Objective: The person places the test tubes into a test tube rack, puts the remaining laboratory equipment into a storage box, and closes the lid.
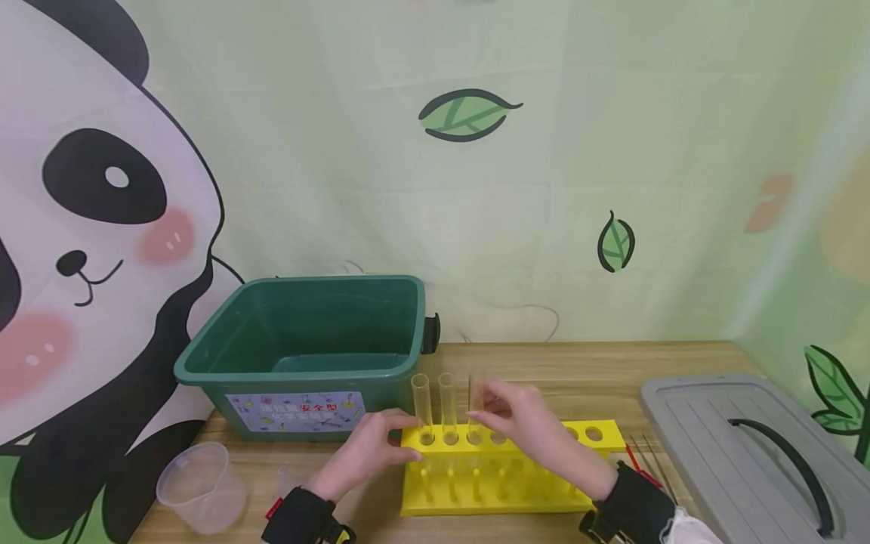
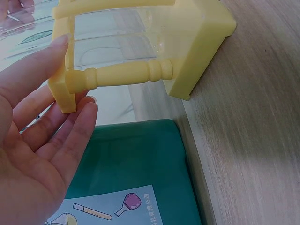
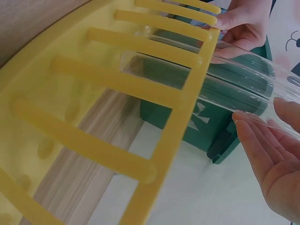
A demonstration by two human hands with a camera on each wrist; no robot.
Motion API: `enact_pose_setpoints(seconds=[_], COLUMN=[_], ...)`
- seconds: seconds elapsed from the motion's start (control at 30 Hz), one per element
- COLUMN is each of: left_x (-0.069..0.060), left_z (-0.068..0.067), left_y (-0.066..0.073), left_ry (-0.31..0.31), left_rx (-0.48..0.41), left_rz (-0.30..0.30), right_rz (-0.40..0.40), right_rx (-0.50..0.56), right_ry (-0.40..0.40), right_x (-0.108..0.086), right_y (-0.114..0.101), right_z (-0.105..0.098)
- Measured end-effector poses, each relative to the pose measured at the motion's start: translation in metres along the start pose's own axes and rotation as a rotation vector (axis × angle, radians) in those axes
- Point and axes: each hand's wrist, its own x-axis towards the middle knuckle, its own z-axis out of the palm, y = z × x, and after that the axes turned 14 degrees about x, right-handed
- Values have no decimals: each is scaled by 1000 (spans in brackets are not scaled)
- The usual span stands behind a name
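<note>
A yellow test tube rack (image 1: pixel 523 505) stands on the table with three clear test tubes in its left holes. My left hand (image 1: pixel 370 446) grips the left end of the rack's top plate, thumb in front and fingers behind; the left wrist view shows this hand (image 2: pixel 42 136) beside a yellow end post (image 2: pixel 122 73). Around the upper part of the third test tube (image 1: pixel 474 423), my right hand (image 1: pixel 519 419) has its thumb and fingers. In the right wrist view, that tube (image 3: pixel 220 93) passes through the top plate and reaches the rack's base.
Behind the rack at left is a green bin (image 1: pixel 299 375) with a labelled front. A clear plastic cup (image 1: pixel 204 491) stands at front left. On the right lies a grey lid (image 1: pixel 707 431) with a black handle, beside thin metal rods (image 1: pixel 655 461) with some red.
</note>
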Motion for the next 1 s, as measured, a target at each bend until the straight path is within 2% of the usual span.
enact_pose_setpoints(seconds=[0.17,0.63,1.0], left_x=[0,0,0], left_z=[0,0,-1], left_y=[0,0,1], left_ry=[6,6,3], left_rx=[1,-14,-4], left_rz=[8,19,13], right_rz=[29,31,45], right_rx=[36,57,-25], right_ry=[-20,-16,-32], right_x=[-1,-4,-4], right_y=[3,5,6], right_z=[1,2,-1])
